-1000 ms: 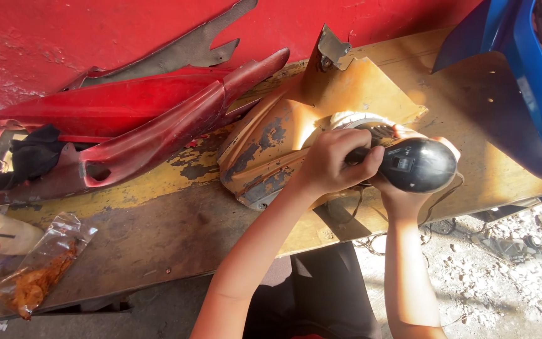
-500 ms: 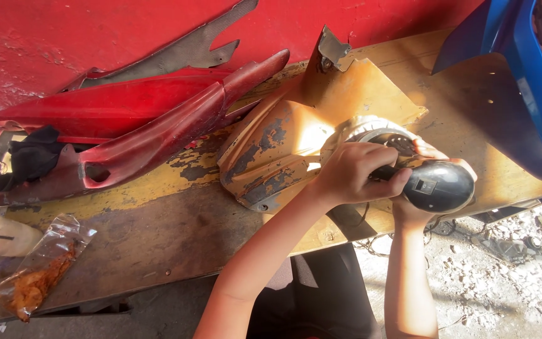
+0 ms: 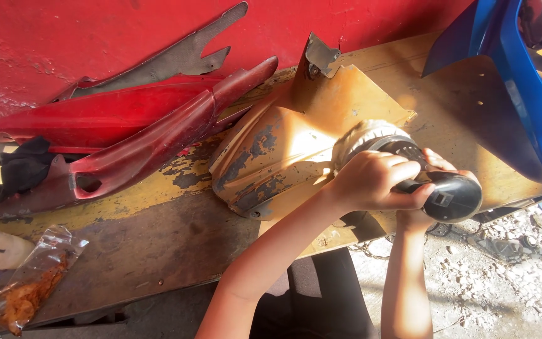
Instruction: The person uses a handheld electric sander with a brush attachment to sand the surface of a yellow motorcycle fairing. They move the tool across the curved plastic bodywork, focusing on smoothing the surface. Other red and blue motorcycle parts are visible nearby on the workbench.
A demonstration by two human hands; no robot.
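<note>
- On the front part of a worn wooden workbench [image 3: 158, 245], the left hand [image 3: 374, 182] is wrapped tight over the top of a black power sander [image 3: 428, 182], fingers curled round its neck.
- Under the tool's rear end, the right hand [image 3: 437, 172] is mostly hidden; a few fingers show closed on the rounded black body from behind and below, the forearm rising from the lower edge of the view.
- At the sander's head, a pale, dusty round pad [image 3: 362, 135] lies against an orange fender panel [image 3: 296, 144], touching its sunlit upper face.
- Across the bench, the orange fender panel rests on its side, its paint worn through in dark grey patches, a bare metal bracket [image 3: 318, 56] standing up at its far end.
- Left of it, two long red body panels [image 3: 114, 132] lie stacked against the red wall [image 3: 64, 37], with a black cloth [image 3: 23, 169] draped over their left end.
- Near the bench's front left corner, a clear plastic bag [image 3: 29, 289] holds something orange-brown.
- Far right, a blue body panel [image 3: 528, 94] overhangs the bench edge, above gravelly ground [image 3: 509, 276].
</note>
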